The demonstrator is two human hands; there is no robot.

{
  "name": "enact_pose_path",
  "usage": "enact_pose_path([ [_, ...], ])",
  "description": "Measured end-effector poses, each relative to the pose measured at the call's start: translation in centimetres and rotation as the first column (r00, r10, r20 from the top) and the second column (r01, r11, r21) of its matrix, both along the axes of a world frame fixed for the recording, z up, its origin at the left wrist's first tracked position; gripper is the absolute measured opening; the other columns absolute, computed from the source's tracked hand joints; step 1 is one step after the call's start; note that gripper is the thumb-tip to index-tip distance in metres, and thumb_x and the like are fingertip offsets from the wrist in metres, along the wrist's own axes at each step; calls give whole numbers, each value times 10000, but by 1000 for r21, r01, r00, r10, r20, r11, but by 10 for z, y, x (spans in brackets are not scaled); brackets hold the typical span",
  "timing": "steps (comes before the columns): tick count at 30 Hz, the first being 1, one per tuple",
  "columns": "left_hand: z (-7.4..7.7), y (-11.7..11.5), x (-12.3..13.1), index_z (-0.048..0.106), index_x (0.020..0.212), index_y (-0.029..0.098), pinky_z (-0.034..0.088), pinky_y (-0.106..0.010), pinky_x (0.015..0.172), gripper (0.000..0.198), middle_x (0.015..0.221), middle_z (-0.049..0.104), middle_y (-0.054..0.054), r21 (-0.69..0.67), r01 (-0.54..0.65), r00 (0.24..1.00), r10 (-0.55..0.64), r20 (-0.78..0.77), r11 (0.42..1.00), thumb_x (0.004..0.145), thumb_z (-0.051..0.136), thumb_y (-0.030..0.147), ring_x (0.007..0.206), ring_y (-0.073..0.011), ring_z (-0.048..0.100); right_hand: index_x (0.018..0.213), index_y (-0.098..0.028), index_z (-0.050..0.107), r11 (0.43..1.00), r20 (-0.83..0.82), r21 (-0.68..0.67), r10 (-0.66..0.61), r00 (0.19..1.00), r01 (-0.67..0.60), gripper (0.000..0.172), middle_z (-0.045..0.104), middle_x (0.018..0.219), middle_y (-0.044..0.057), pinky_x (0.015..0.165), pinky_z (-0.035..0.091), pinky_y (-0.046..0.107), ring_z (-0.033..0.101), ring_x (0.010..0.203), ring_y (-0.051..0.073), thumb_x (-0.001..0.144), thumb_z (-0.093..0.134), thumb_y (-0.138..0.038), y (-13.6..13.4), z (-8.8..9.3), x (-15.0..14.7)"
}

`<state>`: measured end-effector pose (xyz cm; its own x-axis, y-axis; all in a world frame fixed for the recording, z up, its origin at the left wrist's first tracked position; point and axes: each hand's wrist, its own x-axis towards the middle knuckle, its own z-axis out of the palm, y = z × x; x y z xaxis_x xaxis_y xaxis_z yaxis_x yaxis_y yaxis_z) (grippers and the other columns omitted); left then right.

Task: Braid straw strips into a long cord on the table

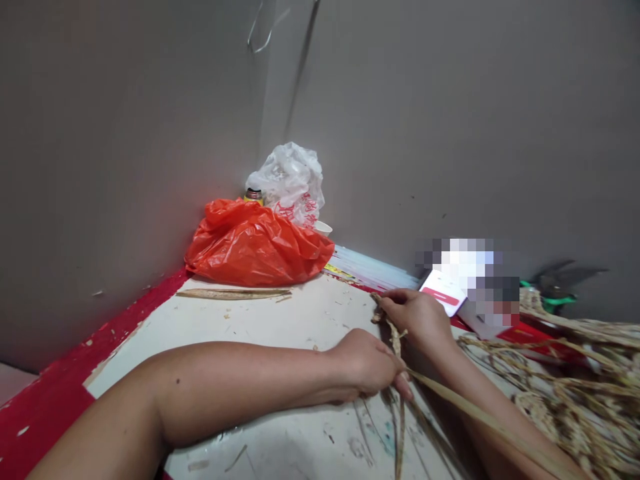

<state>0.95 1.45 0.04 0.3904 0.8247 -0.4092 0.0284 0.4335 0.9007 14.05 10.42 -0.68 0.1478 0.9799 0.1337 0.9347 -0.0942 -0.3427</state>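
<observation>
Left hand (367,363), right hand (420,321) grip straw-coloured braid (397,341); white bag (293,173) red-lettered (illegible).

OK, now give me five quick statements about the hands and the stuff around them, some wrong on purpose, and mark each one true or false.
1. The left hand and the right hand both hold the plaited strands. True.
2. The red plastic bag sits behind the white plastic bag. False: it sits in front of it.
3. A flat dried strip lies just in front of the red plastic bag. True.
4. The cord pile is at the left of the picture. False: it is at the right.
5. Both hands wear gloves. False: they are bare.
</observation>
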Motion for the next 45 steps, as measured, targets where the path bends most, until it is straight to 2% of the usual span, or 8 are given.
enact_pose_path([
  [11, -1, -11, -1, 519, 481, 148, 114, -238, 333, 240, 390, 486, 43, -19, 30, 1000, -30, -3, 999, 696, 445, 74, 255, -45, 204, 911, -158, 713, 989, -107, -86, 114, 988, -124, 293, 717, 758, 90, 556, 404, 278, 623, 632, 210, 744, 517, -299, -4, -1, 1],
  [15, 3, -10, -2, 535, 536, 144, 109, -229, 324, 210, 393, 492, 50, -43, 48, 999, -48, 4, 998, 724, 460, 86, 245, -42, 210, 795, -139, 678, 992, -330, -10, 114, 937, -124, 271, 701, 767, 119, 559, 433, 278, 634, 688, 224, 751, 521, -356, -19, 17, 7],
  [18, 4, -8, -4, 539, 559, 141, 112, -226, 324, 206, 398, 498, 49, -38, 51, 999, -51, 6, 998, 739, 457, 82, 243, -40, 212, 728, -142, 641, 984, -487, -148, 11, 873, -96, 329, 673, 703, 101, 527, 432, 261, 619, 630, 192, 766, 514, -444, -46, 37, 14],
  [22, 2, -6, -5, 521, 557, 150, 103, -232, 332, 224, 390, 480, 44, -17, 73, 997, -73, 8, 997, 768, 448, 123, 241, -43, 198, 616, -143, 606, 862, -621, -383, 24, 783, -331, 458, 602, 539, 28, 447, 348, 214, 524, 476, 117, 752, 531, -574, -92, 52, 21],
  [26, 0, -7, -6, 487, 519, 152, 127, -217, 360, 237, 404, 467, 52, 35, 89, 996, -88, -28, 995, 756, 478, 146, 276, -31, 214, 641, -133, 623, 763, -735, -433, 9, 678, -479, 367, 629, 587, 18, 459, 364, 202, 531, 470, 96, 704, 633, -495, -120, 46, 21],
  [38, -12, -8, 0, 522, 498, 144, 369, -217, 552, 220, 479, 551, 4, 208, 44, 998, -55, 44, 977, 701, 439, 155, 463, -90, 466, 538, -157, 530, 873, -841, -361, -153, 520, -328, 265, 508, 404, -35, 331, 205, 186, 354, 274, 47, 712, 467, -348, -128, 19, 3],
  [41, -8, -10, -1, 513, 486, 144, 312, -203, 490, 192, 437, 496, 27, 175, 21, 1000, -23, 10, 984, 669, 455, 126, 436, -79, 416, 529, -173, 519, 938, -726, -280, -68, 685, -204, 300, 518, 414, -14, 368, 251, 215, 382, 311, 79, 754, 431, -351, -136, 12, -7],
  [45, 0, -9, -5, 461, 482, 165, 171, -216, 401, 203, 354, 332, 76, 141, 5, 995, 10, -100, 990, 679, 506, 156, 358, -57, 251, 559, -171, 591, 990, -211, -61, 111, 971, -126, 334, 646, 564, 73, 505, 317, 258, 564, 530, 171, 813, 433, -319, -144, 12, -18],
])
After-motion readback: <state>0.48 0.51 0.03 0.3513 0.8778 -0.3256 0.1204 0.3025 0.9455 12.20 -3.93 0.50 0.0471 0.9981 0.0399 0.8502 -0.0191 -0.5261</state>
